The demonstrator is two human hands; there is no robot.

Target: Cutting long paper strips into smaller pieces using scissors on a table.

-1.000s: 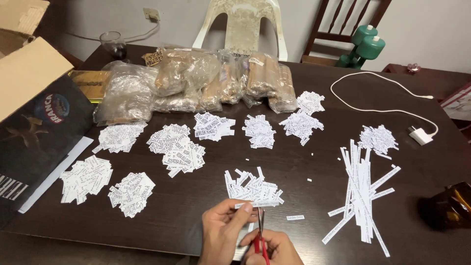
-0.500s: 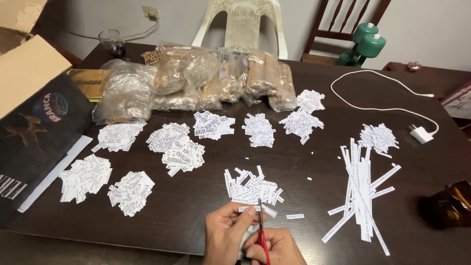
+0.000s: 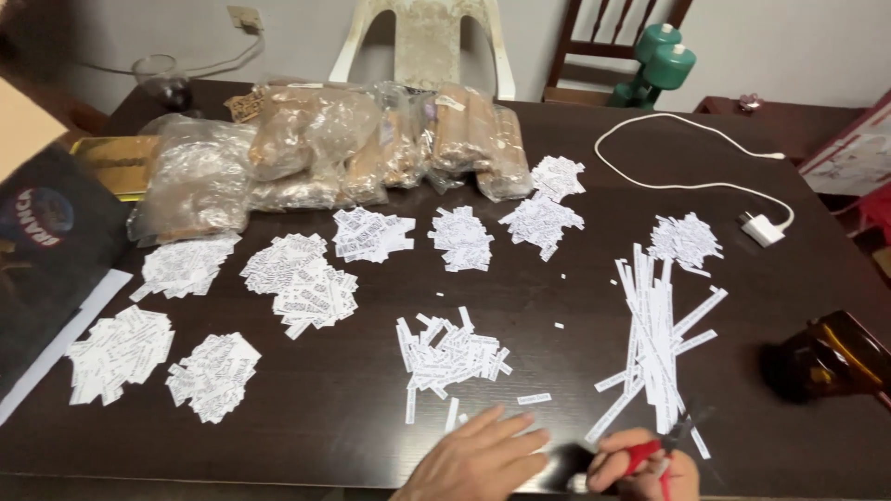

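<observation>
The big dark bench (image 3: 557, 306) fills the frame. Clear bags (image 3: 371, 144) of brown stuff sit at the upper middle. Long white paper strips (image 3: 654, 339) lie at the lower right, just above my right hand. A pile of small cut paper slips (image 3: 450, 357) lies in the lower middle, just above my left hand. My left hand (image 3: 478, 459) rests flat on the bench at the bottom edge, fingers apart, holding nothing. My right hand (image 3: 640, 468), at the bottom right, has its grip closed around red-handled scissors (image 3: 650, 455).
</observation>
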